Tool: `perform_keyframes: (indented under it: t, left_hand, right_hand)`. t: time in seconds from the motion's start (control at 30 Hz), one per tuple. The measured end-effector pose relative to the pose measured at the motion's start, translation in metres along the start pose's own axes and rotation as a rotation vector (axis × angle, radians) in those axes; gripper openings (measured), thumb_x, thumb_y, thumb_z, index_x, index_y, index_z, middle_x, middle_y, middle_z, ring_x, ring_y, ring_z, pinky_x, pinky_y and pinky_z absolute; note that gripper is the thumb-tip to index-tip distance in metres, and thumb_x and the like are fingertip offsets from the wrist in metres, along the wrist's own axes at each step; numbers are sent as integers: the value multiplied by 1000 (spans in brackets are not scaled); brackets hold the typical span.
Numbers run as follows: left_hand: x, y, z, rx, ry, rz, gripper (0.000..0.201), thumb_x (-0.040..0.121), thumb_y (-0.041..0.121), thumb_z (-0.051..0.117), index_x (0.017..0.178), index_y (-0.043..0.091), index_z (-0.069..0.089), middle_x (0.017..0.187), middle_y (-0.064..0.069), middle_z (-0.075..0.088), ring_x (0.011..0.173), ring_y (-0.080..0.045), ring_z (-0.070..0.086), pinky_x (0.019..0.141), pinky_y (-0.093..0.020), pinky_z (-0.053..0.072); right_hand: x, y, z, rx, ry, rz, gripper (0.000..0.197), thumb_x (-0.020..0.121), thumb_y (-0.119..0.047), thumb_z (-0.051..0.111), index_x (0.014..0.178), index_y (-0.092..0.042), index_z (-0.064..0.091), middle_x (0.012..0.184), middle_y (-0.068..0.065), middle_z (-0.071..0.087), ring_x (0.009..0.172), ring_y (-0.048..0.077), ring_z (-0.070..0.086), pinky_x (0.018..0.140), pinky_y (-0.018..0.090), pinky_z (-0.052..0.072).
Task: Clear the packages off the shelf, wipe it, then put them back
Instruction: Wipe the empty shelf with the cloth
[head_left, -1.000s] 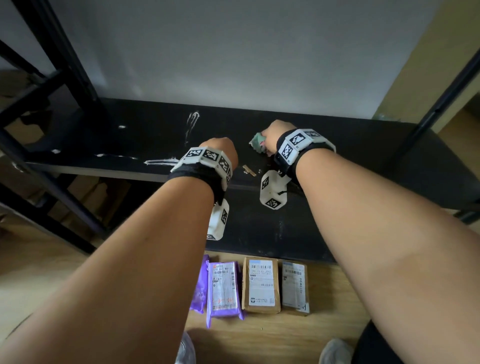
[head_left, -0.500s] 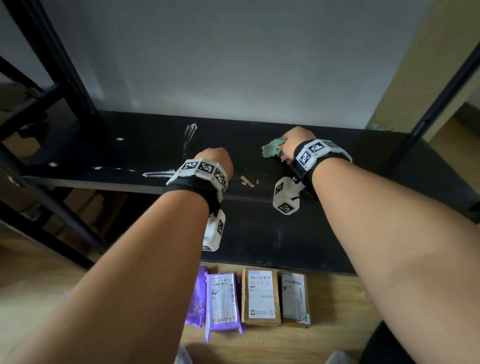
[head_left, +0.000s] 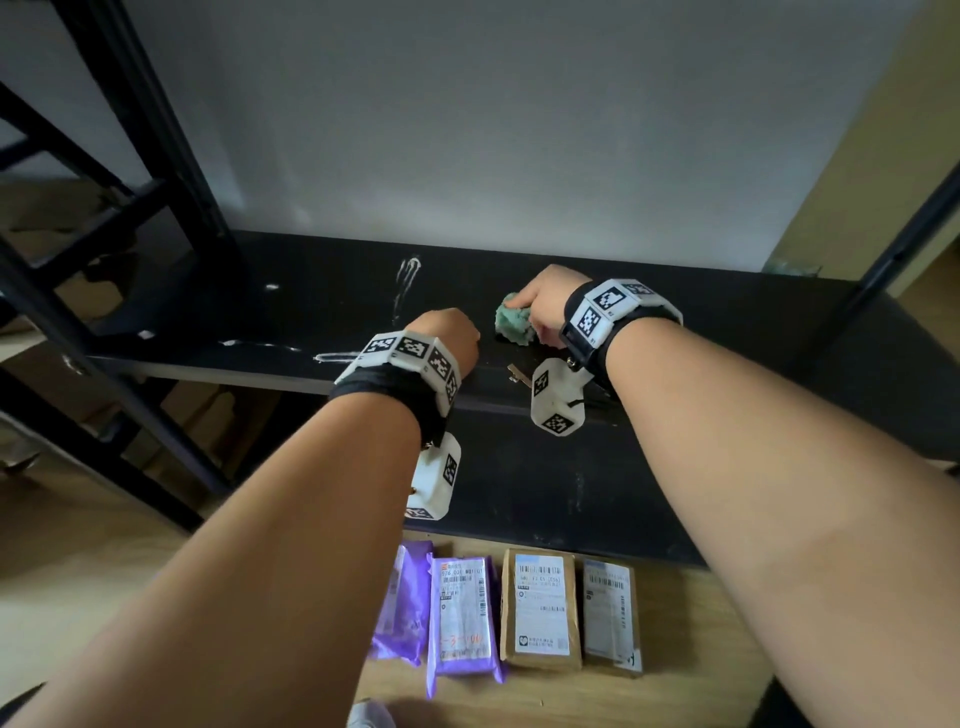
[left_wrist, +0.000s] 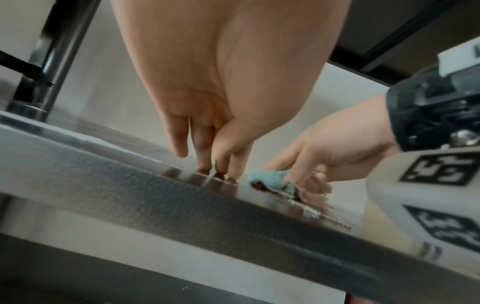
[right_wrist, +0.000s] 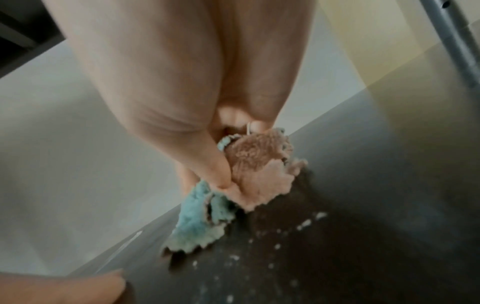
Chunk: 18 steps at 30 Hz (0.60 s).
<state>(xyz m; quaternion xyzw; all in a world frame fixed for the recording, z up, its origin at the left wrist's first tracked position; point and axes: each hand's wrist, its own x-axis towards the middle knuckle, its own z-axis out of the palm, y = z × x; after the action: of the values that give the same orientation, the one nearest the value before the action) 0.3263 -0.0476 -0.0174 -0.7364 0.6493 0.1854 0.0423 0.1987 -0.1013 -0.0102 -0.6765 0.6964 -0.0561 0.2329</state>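
A: While the packages (head_left: 524, 613) lie off the shelf, I log four of them in a row on the wooden floor (head_left: 675, 696), just in front of the unit: two purple mailers on the left, two brown cartons on the right, labels up.

B: Noted. And the shelf (head_left: 727, 332) itself?

A: Black, bare of parcels. White streaks (head_left: 405, 283) near the back and along the front edge, pale crumbs near the cloth, and a small tan scrap (head_left: 517, 373) at the front lip.

B: Right hand (head_left: 540, 301)?

A: Fingers and thumb curled round a crumpled teal cloth (head_left: 514, 325), pinching it against the shelf surface. The wrist view shows the cloth's underside is pinkish.

B: Left hand (head_left: 447, 338)?

A: Holds nothing. Fingers (left_wrist: 221, 156) straight, pressed close together, tips touching the shelf near its front edge, just to the left of the cloth.

B: Anything else?

A: Both wrists carry black straps with white marker blocks. Black uprights (head_left: 150, 135) frame the unit; a pale wall (head_left: 493, 130) stands behind.
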Motion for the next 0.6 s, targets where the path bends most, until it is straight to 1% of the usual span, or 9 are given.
perform_keyframes:
  t: [0.07,0.17,0.23,0.37,0.43,0.47,0.53,0.57,0.6]
  left_hand:
    - [-7,-4,1,12,17,31,41,98,13,42,139,15,48,137,-9,52,122,-27,53,102,-35,45]
    - [-14,-7,3,1,39,29,48,97,11,44,143,23,43,139,-8,50,121,-27,54,100,-35,47]
    - [-18,-8,6,18,45,38,50,96,10,43,144,24,41,141,-7,48,123,-27,53,99,-34,46]
    - [-16,-3,2,56,38,27,49,96,10,45,143,20,42,141,-9,48,125,-28,51,100,-35,45]
    - [-11,0,-3,86,17,21,46,95,11,47,140,16,46,139,-10,50,124,-29,52,101,-36,45]
    - [-8,1,-4,110,7,23,43,95,12,48,138,14,49,137,-10,53,122,-29,54,99,-35,45]
    - [0,2,-5,169,-14,31,36,94,13,49,130,12,56,130,-11,58,115,-29,58,89,-34,48]
    - [5,2,-5,196,-26,30,33,94,13,49,126,11,59,126,-11,60,112,-29,60,85,-34,48]
    - [8,1,-6,217,-31,27,32,94,13,50,125,11,59,125,-11,61,111,-29,60,83,-33,48]
  right_hand:
    - [-10,1,-6,4,8,-13,36,91,-17,59,127,-12,63,126,7,64,108,26,63,92,36,52]
    - [-21,14,-15,4,-32,-93,41,87,-1,61,122,-19,68,117,3,66,94,23,64,72,30,55]
    - [-28,23,-19,34,-25,-113,47,84,7,60,119,-23,70,110,2,67,91,23,66,69,28,54]
    - [-25,38,-30,28,171,-39,39,84,0,64,119,-15,69,123,4,66,109,24,63,87,27,50]
    - [-18,50,-37,33,254,58,32,85,-6,65,117,-10,69,119,9,68,107,27,64,92,32,52]
    - [-17,55,-40,11,266,112,31,80,-11,72,111,-9,70,110,9,70,99,28,67,86,34,55]
    - [-10,65,-41,-75,239,210,37,62,-29,85,89,-10,69,82,7,70,72,26,67,63,31,54]
    - [1,68,-38,-123,221,247,40,56,-35,86,80,-10,66,72,7,67,64,25,65,59,30,53]
    - [12,70,-35,-145,203,283,41,55,-38,84,74,-9,63,68,8,65,62,26,64,63,34,55]
